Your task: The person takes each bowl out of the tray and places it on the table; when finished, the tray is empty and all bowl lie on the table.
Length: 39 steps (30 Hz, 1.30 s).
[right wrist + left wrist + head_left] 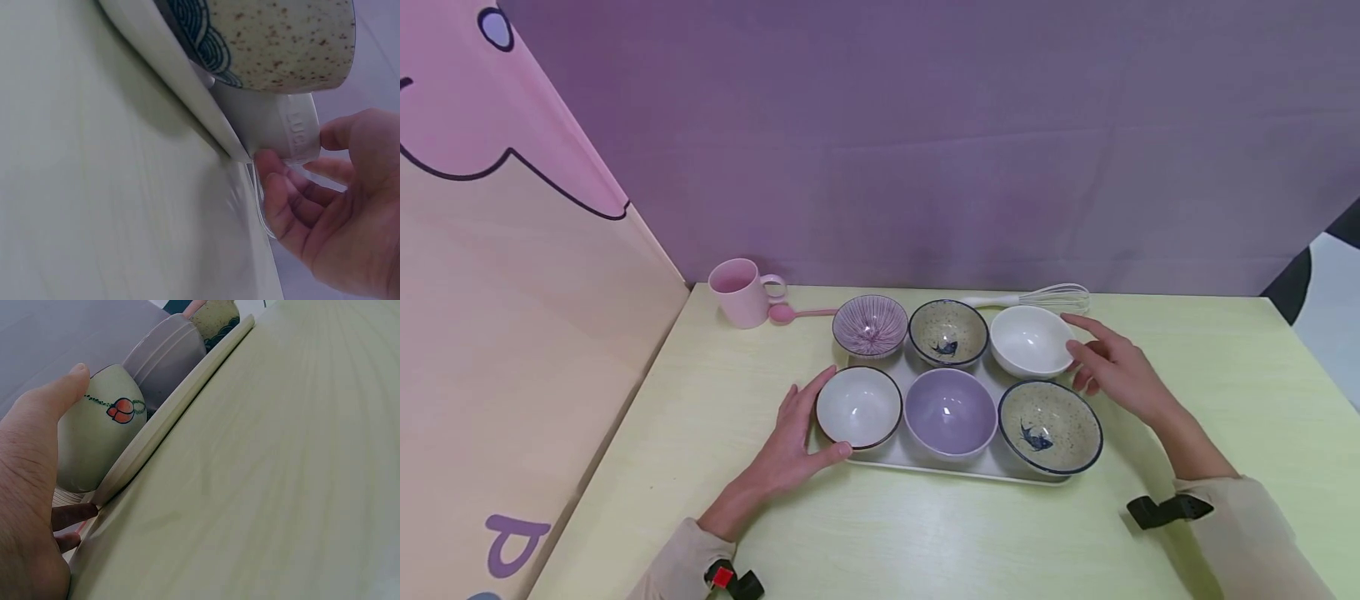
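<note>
Head view shows six bowls standing in two rows of three on a pale tray (887, 458) on the worktop (925, 542). At the front left, the left hand (793, 433) spreads wide around a white bowl with a dark rim (859, 407), thumb at its near side and fingers at its far left; the left wrist view shows a red motif on its wall. A lilac bowl (951, 412) and a speckled bowl with a blue motif (1051, 427) complete that row. Behind sit a striped purple bowl (870, 326), a smaller speckled bowl (948, 332) and a plain white bowl (1030, 342). The right hand (1116, 367), partly spread with some fingers bent, touches the plain white bowl's right side. A whisk (1052, 297) lies behind it; a pink mug (741, 293) and pink spoon (784, 313) are at the back left.
</note>
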Each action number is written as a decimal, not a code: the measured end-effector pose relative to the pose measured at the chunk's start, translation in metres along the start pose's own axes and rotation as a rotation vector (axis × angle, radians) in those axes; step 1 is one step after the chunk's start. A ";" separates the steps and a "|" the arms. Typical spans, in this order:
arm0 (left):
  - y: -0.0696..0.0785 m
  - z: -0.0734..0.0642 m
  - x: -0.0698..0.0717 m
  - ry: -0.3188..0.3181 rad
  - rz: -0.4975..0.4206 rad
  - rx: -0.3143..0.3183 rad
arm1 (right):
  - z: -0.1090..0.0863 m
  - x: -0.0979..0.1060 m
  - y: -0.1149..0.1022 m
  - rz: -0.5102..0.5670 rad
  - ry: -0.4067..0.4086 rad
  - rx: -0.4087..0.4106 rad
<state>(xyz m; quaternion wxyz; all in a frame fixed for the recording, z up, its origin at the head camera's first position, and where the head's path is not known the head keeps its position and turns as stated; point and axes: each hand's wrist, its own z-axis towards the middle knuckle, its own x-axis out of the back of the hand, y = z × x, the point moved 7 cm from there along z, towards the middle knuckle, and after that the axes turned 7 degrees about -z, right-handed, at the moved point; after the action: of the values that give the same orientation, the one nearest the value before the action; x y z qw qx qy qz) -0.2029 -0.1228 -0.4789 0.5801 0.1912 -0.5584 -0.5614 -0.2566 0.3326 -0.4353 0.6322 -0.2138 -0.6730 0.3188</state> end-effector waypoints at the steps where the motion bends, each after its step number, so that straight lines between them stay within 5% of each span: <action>1: 0.000 0.000 0.000 0.000 0.000 -0.002 | 0.001 -0.001 0.001 0.002 -0.016 -0.005; 24: -0.004 0.000 -0.002 -0.003 0.005 -0.007 | 0.008 -0.006 0.005 0.140 -0.003 -0.093; 39: -0.001 0.000 -0.002 -0.005 -0.001 0.006 | 0.006 0.000 0.001 0.144 0.073 -0.065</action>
<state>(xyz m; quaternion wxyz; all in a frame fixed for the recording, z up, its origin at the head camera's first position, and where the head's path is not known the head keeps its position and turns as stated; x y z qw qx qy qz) -0.2028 -0.1217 -0.4805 0.5778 0.1915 -0.5615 -0.5606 -0.2625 0.3326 -0.4364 0.6248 -0.2934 -0.6422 0.3334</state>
